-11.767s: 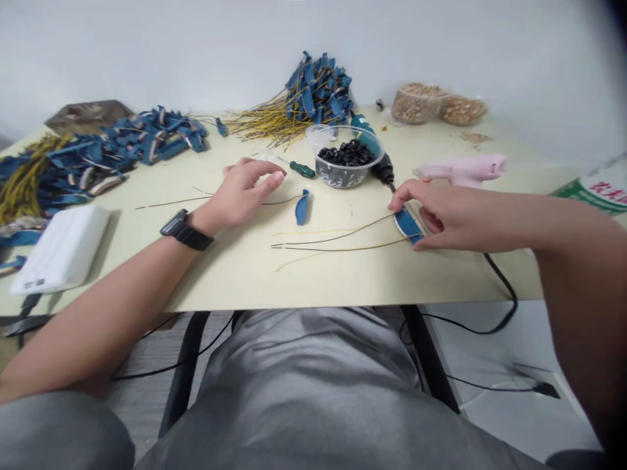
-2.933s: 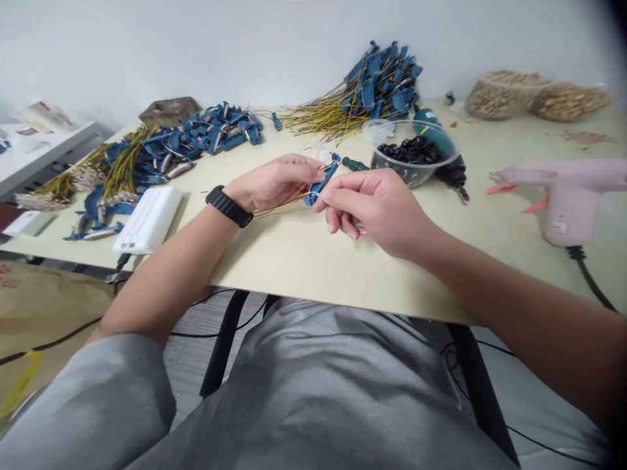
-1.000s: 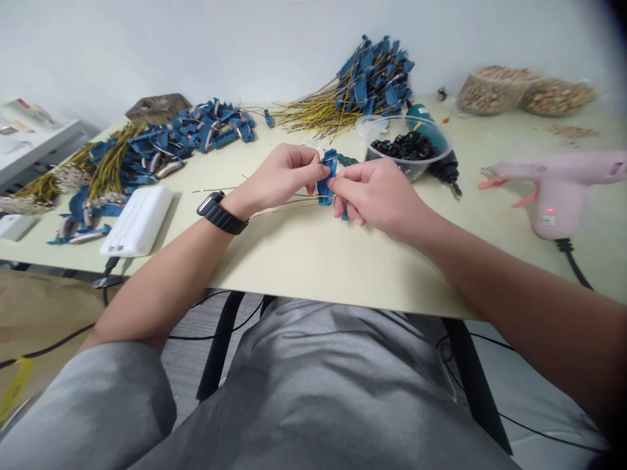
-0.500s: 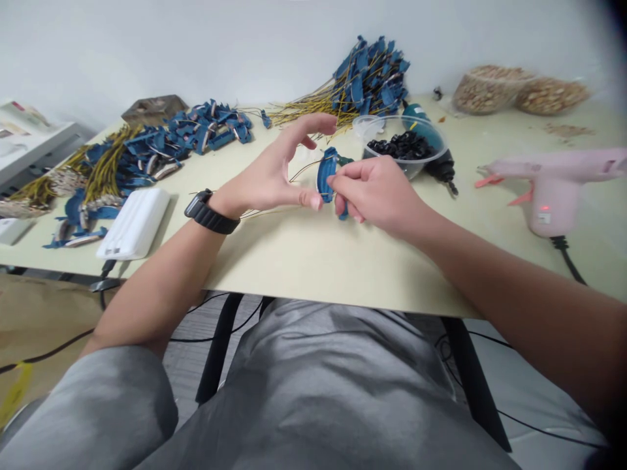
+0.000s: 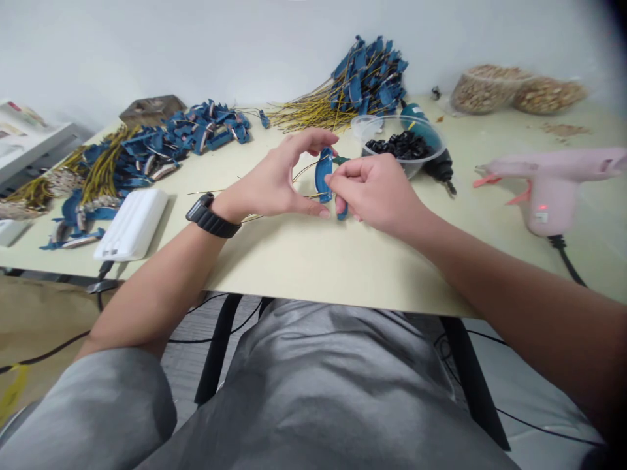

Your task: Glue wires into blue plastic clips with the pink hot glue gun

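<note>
Through my feed, the right hand (image 5: 379,194) pinches a blue piece (image 5: 322,175) just above the frame's centre. I have the left hand (image 5: 274,179) spread wide around it; whether that touches, I can't tell. A pink glue gun (image 5: 558,170) lies at frame right.

A plain, pale grey-white wall (image 5: 196,52) runs behind the pale yellow table (image 5: 313,267), whose far edge stands at or close to it. To the left is a piece of white furniture (image 5: 29,156), partly cut off by the frame. Below, dark bars (image 5: 218,352) slant down over a grey, streaked floor (image 5: 183,375). The light is soft and fairly even, with faint shadows on the tabletop.
</note>
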`<action>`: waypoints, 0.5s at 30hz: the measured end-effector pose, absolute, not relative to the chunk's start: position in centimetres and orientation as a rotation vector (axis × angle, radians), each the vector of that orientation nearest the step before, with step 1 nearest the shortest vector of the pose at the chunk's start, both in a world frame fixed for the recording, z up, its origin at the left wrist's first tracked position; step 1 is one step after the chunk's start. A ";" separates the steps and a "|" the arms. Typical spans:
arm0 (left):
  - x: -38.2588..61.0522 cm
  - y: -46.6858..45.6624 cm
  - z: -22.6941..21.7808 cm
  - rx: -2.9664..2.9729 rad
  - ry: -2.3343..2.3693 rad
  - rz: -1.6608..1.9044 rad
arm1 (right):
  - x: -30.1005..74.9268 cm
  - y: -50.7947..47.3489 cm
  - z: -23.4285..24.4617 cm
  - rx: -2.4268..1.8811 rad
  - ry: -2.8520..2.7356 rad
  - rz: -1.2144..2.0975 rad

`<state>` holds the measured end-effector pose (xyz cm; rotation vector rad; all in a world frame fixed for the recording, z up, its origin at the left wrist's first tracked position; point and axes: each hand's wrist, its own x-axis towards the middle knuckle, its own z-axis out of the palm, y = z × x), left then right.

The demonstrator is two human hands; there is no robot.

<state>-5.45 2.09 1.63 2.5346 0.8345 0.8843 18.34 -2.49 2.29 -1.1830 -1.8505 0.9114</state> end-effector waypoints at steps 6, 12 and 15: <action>-4.8 1.4 2.2 2.479 0.897 0.865 | 18.3 -2.5 1.9 -1.135 -1.856 0.876; -4.5 1.1 2.5 2.470 0.835 0.871 | 18.3 -2.5 1.9 -1.126 -1.846 0.884; -4.6 1.4 2.5 2.460 0.847 0.845 | 18.4 -2.4 1.9 -1.100 -1.854 0.870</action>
